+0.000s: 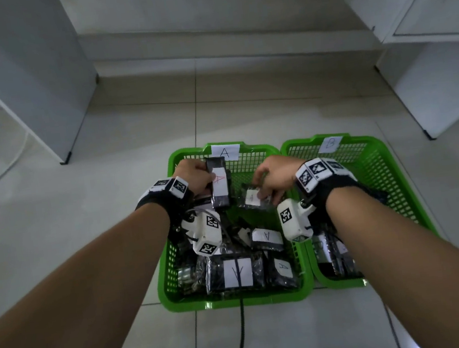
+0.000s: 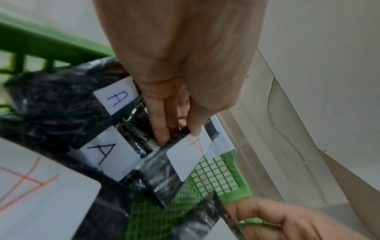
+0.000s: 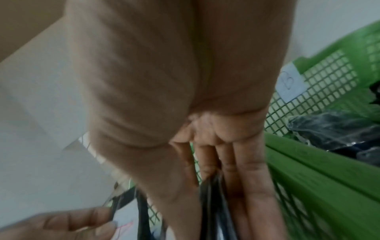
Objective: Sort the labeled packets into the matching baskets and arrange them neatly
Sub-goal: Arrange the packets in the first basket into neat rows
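Packets, black plastic with white paper labels, are mostly lying in basket A (image 1: 172, 256); some in basket B (image 1: 390, 171). I'm pinching a red-A packet (image 1: 219, 185) upright with my left hand (image 1: 196, 175), while my right hand (image 1: 276, 175) is gripping another packet (image 1: 250, 198) edgewise. They're looking light, soft, crinkly and slippery, so I'm judging an edge pinch best.

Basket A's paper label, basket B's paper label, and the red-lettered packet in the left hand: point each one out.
Basket A's paper label (image 1: 226, 152), head view: middle of the sheet.
Basket B's paper label (image 1: 330, 144), head view: middle of the sheet.
Red-lettered packet (image 1: 219, 181), head view: its white label.
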Action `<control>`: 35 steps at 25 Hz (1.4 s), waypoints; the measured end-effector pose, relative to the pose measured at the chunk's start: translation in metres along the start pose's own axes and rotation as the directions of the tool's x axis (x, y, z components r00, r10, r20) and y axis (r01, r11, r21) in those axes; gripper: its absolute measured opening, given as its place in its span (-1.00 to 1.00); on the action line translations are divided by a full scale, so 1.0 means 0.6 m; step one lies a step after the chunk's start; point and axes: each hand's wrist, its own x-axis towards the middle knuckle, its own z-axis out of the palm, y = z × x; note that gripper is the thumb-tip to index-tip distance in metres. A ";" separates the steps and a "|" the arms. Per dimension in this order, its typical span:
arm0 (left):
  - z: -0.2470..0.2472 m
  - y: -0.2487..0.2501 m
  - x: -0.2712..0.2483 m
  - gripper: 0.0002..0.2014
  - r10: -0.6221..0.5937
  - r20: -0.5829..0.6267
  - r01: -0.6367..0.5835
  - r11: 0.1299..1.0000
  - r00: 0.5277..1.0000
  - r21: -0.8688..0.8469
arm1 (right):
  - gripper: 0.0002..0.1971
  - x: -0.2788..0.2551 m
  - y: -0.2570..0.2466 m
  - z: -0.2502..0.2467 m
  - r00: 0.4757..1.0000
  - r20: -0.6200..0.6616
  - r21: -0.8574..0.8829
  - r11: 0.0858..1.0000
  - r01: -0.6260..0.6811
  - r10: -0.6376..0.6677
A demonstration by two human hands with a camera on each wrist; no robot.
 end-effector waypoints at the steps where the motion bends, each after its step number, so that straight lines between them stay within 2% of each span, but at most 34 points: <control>1: 0.005 0.005 0.000 -0.94 -0.018 0.022 0.020 0.995 1.000 -0.095 | -0.83 -0.001 0.003 -0.007 0.999 -0.032 0.075 0.997 -0.021 0.023; 4: 0.028 0.020 -0.004 -0.85 -0.086 0.117 0.118 0.944 0.989 -0.308 | -0.90 -0.001 0.008 -0.005 0.974 -0.194 0.354 0.934 -0.044 0.119; 5: 0.037 0.026 -0.006 -0.84 -0.095 0.158 0.145 0.926 0.983 -0.348 | -0.78 0.002 0.010 -0.003 0.949 -0.268 0.440 0.897 -0.033 0.167; 7: 0.050 0.037 -0.007 -0.85 -0.098 0.209 0.177 0.898 0.973 -0.404 | -0.29 0.005 0.010 0.007 0.911 -0.351 0.465 0.885 -0.032 0.217; 8: 0.053 0.039 -0.006 -0.85 -0.094 0.212 0.177 0.892 0.973 -0.416 | -0.06 0.000 0.003 0.012 0.920 -0.330 0.451 0.892 -0.046 0.214; 9: 0.053 0.041 -0.006 -0.85 -0.097 0.209 0.179 0.888 0.973 -0.423 | 0.02 0.003 -0.004 0.019 0.940 -0.288 0.456 0.889 -0.035 0.185; 10: 0.051 0.042 -0.005 -0.84 -0.096 0.212 0.184 0.876 0.973 -0.446 | -0.08 0.004 -0.013 0.025 0.958 -0.253 0.474 0.880 0.001 0.135; 11: 0.048 0.043 -0.004 -0.83 -0.101 0.216 0.194 0.861 0.971 -0.471 | -0.31 0.007 -0.020 0.030 0.960 -0.266 0.470 0.881 0.048 0.090; 12: 0.044 0.042 -0.002 -0.83 -0.101 0.220 0.200 0.844 0.970 -0.497 | -0.54 0.012 -0.023 0.033 0.943 -0.327 0.416 0.906 0.080 0.067; 13: 0.039 0.043 -0.004 -0.84 -0.088 0.211 0.185 0.847 0.974 -0.498 | -0.69 0.022 -0.022 0.035 0.922 -0.381 0.348 0.935 0.075 0.067; 14: 0.034 0.041 -0.003 -0.86 -0.045 0.151 0.105 0.902 0.987 -0.419 | -0.74 0.029 -0.021 0.035 0.914 -0.395 0.298 0.954 0.034 0.091; 15: 0.025 0.035 0.001 -0.88 0.059 0.054 -0.047 0.976 0.997 -0.213 | -0.73 0.033 -0.023 0.037 0.917 -0.377 0.250 0.967 -0.036 0.131; 16: 0.016 0.027 0.003 -0.90 0.206 -0.009 -0.205 0.975 0.978 0.088 | -0.68 0.036 -0.023 0.042 0.916 -0.357 0.209 0.971 -0.115 0.185; 17: 0.007 0.022 0.005 -0.89 0.329 -0.011 -0.300 0.875 0.944 0.381 | -0.62 0.043 -0.019 0.048 0.906 -0.358 0.179 0.969 -0.168 0.224; 18: -0.001 0.016 0.004 -0.89 0.376 0.037 -0.328 0.752 0.926 0.572 | -0.56 0.053 -0.015 0.055 0.897 -0.370 0.168 0.967 -0.189 0.239; 20: -0.008 0.005 -0.004 -0.80 0.288 0.149 -0.292 0.553 0.946 0.781 | -0.50 0.070 -0.009 0.071 0.899 -0.374 0.197 0.967 -0.164 0.229; 21: -0.007 0.000 -0.007 -0.75 0.246 0.189 -0.291 0.497 0.951 0.818 | -0.48 0.077 -0.010 0.080 0.905 -0.361 0.217 0.964 -0.155 0.227; 23: -0.005 -0.007 -0.014 -0.73 0.236 0.244 -0.328 0.444 0.941 0.834 | -0.53 0.091 -0.014 0.094 0.907 -0.360 0.181 0.970 -0.161 0.218; 25: -0.007 -0.010 -0.016 -0.75 0.236 0.266 -0.345 0.426 0.935 0.836 | -0.60 0.098 -0.023 0.099 0.899 -0.395 0.100 0.982 -0.161 0.188; 27: -0.008 -0.010 -0.015 -0.75 0.231 0.274 -0.349 0.414 0.934 0.841 | -0.60 0.102 -0.023 0.095 0.897 -0.380 0.137 0.973 -0.186 0.225; 30: -0.010 -0.015 -0.012 -0.79 0.218 0.282 -0.354 0.475 0.934 0.805 | -0.55 0.098 -0.011 0.081 0.909 -0.346 0.245 0.957 -0.153 0.234; 33: -0.020 -0.015 -0.004 -0.88 0.268 0.261 -0.372 0.593 0.927 0.714 | -0.57 0.076 -0.004 0.058 0.896 -0.405 0.333 0.942 -0.040 0.181; 34: -0.024 -0.014 -0.001 -0.86 0.307 0.229 -0.373 0.587 0.924 0.719 | -0.58 0.063 -0.006 0.047 0.900 -0.409 0.367 0.930 0.009 0.153; 35: -0.028 -0.012 0.001 -0.83 0.338 0.207 -0.367 0.530 0.918 0.764 | -0.54 0.047 -0.011 0.036 0.911 -0.392 0.396 0.917 0.040 0.130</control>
